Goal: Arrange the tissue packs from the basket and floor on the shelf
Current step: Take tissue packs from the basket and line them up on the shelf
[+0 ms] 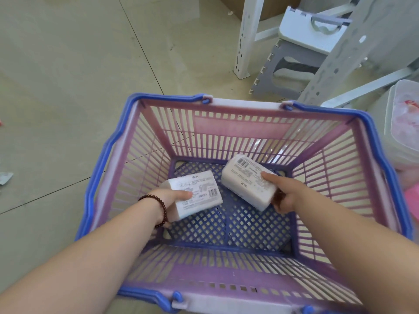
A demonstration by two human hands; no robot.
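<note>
Head view, both your hands down inside the basket (244, 130), your left hand (169, 200) with fingers closed around the left pack (199, 191), thumb on top, your right hand (285, 193) gripping the right pack (247, 180), its near end between thumb and fingers, stool (301, 53) beyond

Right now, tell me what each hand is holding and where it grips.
Left hand grips the near end of one tissue pack; right hand grips the near end of the other tissue pack, both inside the basket.
</note>
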